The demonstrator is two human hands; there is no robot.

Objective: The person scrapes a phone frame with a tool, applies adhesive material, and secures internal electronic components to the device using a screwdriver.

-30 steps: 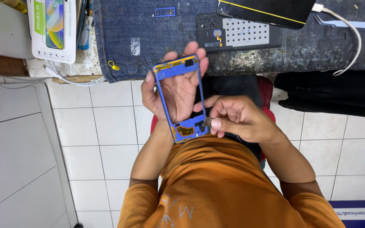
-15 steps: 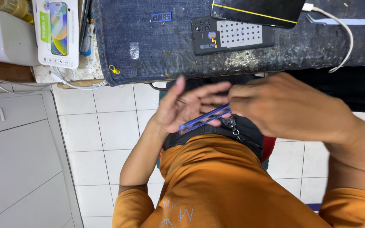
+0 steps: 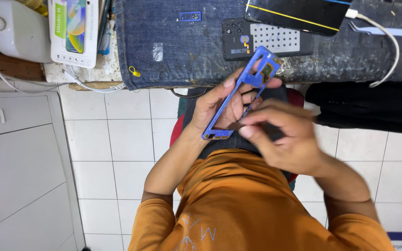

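Left hand (image 3: 219,104): we see it gripping the blue frame (image 3: 240,95) — fingers wrapped around its lower half, thumb on the near edge, fingertips showing through the open middle.
Frame: empty blue phone frame, tilted, its top end up over the worktop (image 3: 173,51) edge, its bottom end down over our lap; a small gold-coloured part sits at the top corner.
Right hand (image 3: 287,139): blurred, just beside the frame's lower right side, fingers curled and pinched together near it; we cannot tell whether they touch the frame or hold anything small.
Worktop: covered with dark denim cloth, worn at the front edge.
Phone back (image 3: 266,42): dark, lying flat on the cloth just beyond the frame's top end, with a perforated pale patch on it.
Screen panel (image 3: 298,14): black, with a yellow stripe, lying past the phone back.
Tweezers (image 3: 382,31): far right of the worktop, beside a white cable (image 3: 394,51).
Box (image 3: 75,30): white packet at the left — well apart from both hands.
Floor (image 3: 117,139): white tiles below.
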